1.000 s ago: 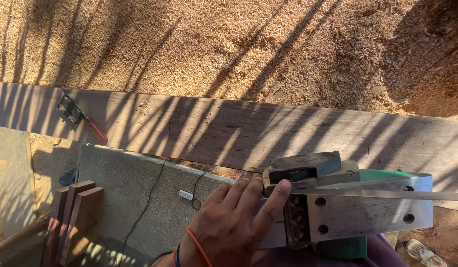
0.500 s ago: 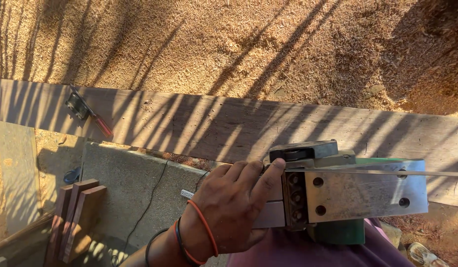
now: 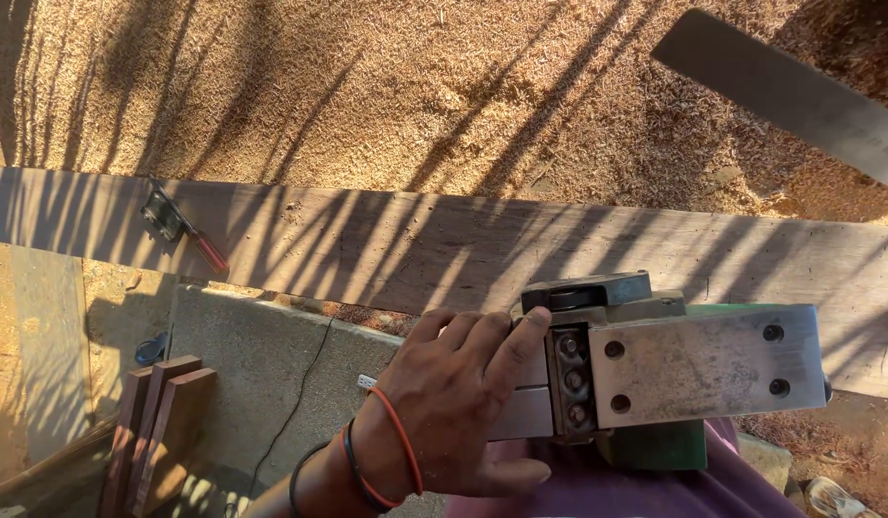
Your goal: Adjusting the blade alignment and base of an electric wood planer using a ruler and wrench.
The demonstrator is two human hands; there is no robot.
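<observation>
Clearly the left hand is at work on the electric planer, which lies turned over with its sole upward, resting on a purple cloth at the near edge of the view — probably the person's lap. The fingers are spread and pressed flat on the shorter sole plate and reach up to the cutter drum; the hand is not closed round anything, only laid on the tool with the thumb hooked under its near side. Red and black bands sit at the wrist. The right hand is not in view.

By my reading, the step in hand is checking or setting the blade: the fingertips touch the drum where the clamp bolts show. A next move would call for steadying the body and keeping the fingers off the cutting edge.

As for looks, the planer has a dull grey metal sole — the longer plate with four screw heads at its corners — a green body beneath, and a black housing on the far side.

Just beyond it a long plank runs across the whole view, striped with shadow. A red-handled tool lies near the plank's left end. Sawdust covers the ground behind; a concrete slab and stacked wood strips lie at lower left.
</observation>
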